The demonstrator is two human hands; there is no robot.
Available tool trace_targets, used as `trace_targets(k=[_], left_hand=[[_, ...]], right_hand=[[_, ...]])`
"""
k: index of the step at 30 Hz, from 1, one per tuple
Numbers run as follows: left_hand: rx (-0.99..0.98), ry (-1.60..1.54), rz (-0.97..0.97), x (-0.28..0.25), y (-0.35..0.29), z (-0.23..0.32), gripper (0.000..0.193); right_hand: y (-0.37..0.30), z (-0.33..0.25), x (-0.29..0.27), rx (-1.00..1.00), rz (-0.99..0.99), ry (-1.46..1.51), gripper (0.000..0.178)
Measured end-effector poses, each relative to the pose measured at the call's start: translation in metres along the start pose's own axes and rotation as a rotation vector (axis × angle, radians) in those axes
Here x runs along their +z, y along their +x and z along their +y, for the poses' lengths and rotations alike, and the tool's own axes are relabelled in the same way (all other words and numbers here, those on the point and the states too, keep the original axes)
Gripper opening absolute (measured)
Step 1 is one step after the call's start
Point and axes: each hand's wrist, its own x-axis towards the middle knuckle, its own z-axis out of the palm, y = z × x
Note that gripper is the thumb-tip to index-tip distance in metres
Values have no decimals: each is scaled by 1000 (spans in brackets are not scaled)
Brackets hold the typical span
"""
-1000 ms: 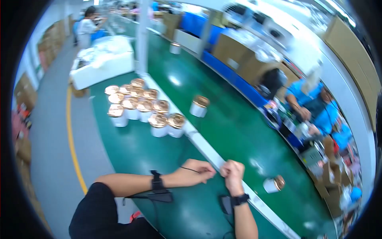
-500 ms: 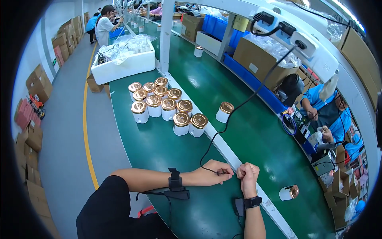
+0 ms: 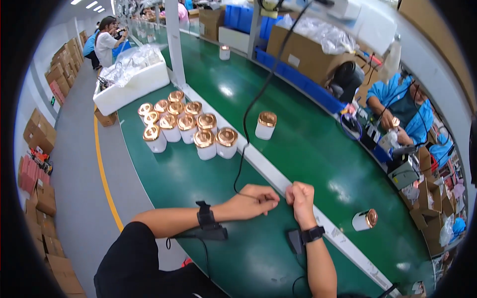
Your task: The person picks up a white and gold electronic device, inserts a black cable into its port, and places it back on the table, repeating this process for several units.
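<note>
My left hand (image 3: 252,202) is closed, thumb against fingers, on the lower part of a thin black cable (image 3: 244,134) hanging from above. Beside it my right hand (image 3: 301,200) makes a fist at the white rail (image 3: 268,170), with nothing visible in it. Several white canisters with shiny copper-coloured lids (image 3: 226,143) stand in a cluster on the green tabletop (image 3: 198,181), beyond my left hand. Across the rail, one such canister (image 3: 266,125) stands upright on the green belt (image 3: 308,154). Another canister (image 3: 365,220) is to the right of my right hand.
A white foam box (image 3: 131,87) with plastic wrapping stands past the cluster, beside a white post (image 3: 175,44). Opposite, a person in blue (image 3: 397,107) works among blue bins, cartons (image 3: 303,57) and cables. Cartons line the left wall, along a floor with a yellow line (image 3: 103,171).
The whole view has shifted, so the canister cluster and foam box appear farther left and higher. Both hands keep their closed poses near the rail, and the cable stays in my left fingers.
</note>
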Motion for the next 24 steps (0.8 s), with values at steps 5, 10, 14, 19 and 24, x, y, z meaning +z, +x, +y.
trace_targets(k=[5,10,14,19,24], left_hand=[[31,-153,171,3,3,22,13],[145,-301,289,-7,-1,27,15],[216,-352,322,-3,-6,33,18],[270,-383,458,-8,-2,33,19],[244,-373,493,-11,-5,34,21]], right_hand=[[4,-6,-3,-41,-15,-33,36],[56,-9,14,-6,208,-105,19],[125,-5,40,-283,354,-354,40],[155,-2,42,-292,112,-469,59],[107,-14,43,12,18,449,56]])
